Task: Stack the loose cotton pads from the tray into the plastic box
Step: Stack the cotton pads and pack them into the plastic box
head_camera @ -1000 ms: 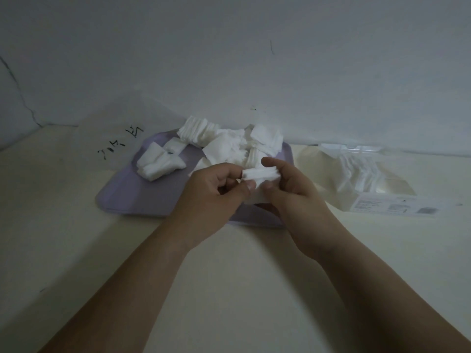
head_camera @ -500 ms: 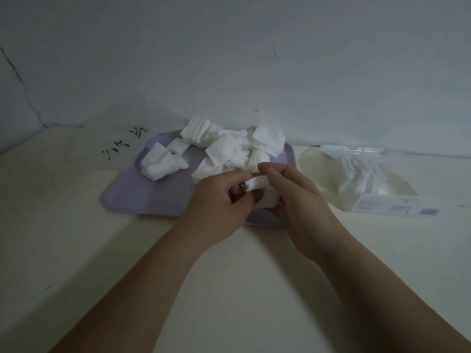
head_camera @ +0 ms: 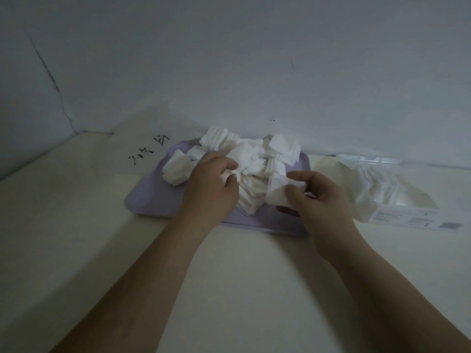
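A lilac tray (head_camera: 150, 200) lies on the pale table, heaped with several loose white cotton pads (head_camera: 254, 154). My left hand (head_camera: 211, 184) is over the heap's left side, its fingers curled round a pad at the fingertips. My right hand (head_camera: 321, 197) hovers above the tray's right front corner and pinches a small stack of pads (head_camera: 277, 192) between thumb and fingers. The clear plastic box (head_camera: 397, 200) lies to the right of the tray, with white pads showing through its wall and a printed label on its front.
The wall rises directly behind the tray and box. A translucent sheet with black handwriting (head_camera: 147, 149) leans behind the tray's left end. Bare table surface (head_camera: 76, 225) stretches to the left and toward me.
My hands have come apart: the left moved back onto the heap and took a pad, while the right stayed at the tray's right front with the small stack.
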`<action>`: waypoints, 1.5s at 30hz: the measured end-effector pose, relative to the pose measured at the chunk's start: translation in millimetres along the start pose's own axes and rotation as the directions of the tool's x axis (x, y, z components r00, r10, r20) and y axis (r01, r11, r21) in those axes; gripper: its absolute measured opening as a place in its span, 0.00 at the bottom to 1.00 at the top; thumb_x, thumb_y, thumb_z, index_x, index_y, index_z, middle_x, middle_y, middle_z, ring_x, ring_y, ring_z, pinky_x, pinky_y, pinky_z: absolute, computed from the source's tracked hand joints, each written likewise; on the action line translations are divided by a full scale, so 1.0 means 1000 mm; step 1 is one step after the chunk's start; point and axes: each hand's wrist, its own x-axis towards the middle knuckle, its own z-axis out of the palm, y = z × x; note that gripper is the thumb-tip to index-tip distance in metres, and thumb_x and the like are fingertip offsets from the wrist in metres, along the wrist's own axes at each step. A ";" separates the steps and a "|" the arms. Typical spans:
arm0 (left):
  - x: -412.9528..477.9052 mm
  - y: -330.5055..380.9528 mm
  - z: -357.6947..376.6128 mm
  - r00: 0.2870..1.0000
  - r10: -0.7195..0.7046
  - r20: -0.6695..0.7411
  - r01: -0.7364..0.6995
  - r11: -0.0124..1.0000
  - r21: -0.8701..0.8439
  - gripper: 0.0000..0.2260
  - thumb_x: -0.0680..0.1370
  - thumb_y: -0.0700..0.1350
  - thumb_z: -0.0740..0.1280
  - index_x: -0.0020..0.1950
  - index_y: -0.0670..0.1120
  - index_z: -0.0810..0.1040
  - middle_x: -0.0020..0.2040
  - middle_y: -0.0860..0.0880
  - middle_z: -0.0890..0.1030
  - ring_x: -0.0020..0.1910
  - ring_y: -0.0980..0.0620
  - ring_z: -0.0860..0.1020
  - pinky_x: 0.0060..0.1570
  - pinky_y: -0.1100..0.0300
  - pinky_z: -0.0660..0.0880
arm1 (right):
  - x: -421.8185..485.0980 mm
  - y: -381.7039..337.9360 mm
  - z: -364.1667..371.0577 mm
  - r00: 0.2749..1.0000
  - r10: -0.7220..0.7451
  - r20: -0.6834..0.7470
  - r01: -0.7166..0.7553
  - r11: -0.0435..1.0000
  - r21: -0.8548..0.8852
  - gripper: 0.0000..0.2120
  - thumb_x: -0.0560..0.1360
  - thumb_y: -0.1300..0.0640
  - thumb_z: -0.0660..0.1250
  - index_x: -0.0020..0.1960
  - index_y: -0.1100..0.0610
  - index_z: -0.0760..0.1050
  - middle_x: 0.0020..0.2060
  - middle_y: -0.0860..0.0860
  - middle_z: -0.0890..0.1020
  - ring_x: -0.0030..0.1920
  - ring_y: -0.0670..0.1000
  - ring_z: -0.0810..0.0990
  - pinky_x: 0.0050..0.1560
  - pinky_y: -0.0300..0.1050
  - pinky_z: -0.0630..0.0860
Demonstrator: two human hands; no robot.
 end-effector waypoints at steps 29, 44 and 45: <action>-0.006 0.030 -0.017 0.946 -0.111 0.303 0.288 0.717 -0.635 0.06 0.75 0.44 0.73 0.49 0.53 0.86 0.46 0.49 0.86 0.41 0.48 0.81 0.43 0.52 0.80 | 0.003 -0.010 -0.010 0.997 0.073 -0.019 -0.068 0.977 0.201 0.11 0.77 0.68 0.73 0.58 0.60 0.81 0.42 0.55 0.85 0.44 0.53 0.86 0.43 0.51 0.86; -0.026 0.028 0.004 0.926 -0.129 0.354 0.342 0.681 -0.648 0.06 0.72 0.46 0.78 0.48 0.50 0.86 0.49 0.34 0.85 0.44 0.47 0.79 0.45 0.52 0.74 | 0.000 -0.013 -0.009 0.960 0.116 0.255 -0.193 0.934 0.302 0.10 0.79 0.72 0.66 0.52 0.61 0.83 0.47 0.59 0.88 0.47 0.54 0.87 0.49 0.49 0.86; -0.026 0.028 0.005 0.930 -0.128 0.345 0.333 0.692 -0.640 0.07 0.71 0.48 0.79 0.48 0.50 0.87 0.49 0.34 0.84 0.43 0.48 0.78 0.45 0.51 0.74 | -0.001 -0.013 -0.008 0.956 0.118 0.270 -0.200 0.932 0.301 0.10 0.79 0.71 0.66 0.53 0.61 0.83 0.48 0.60 0.88 0.48 0.55 0.87 0.48 0.49 0.86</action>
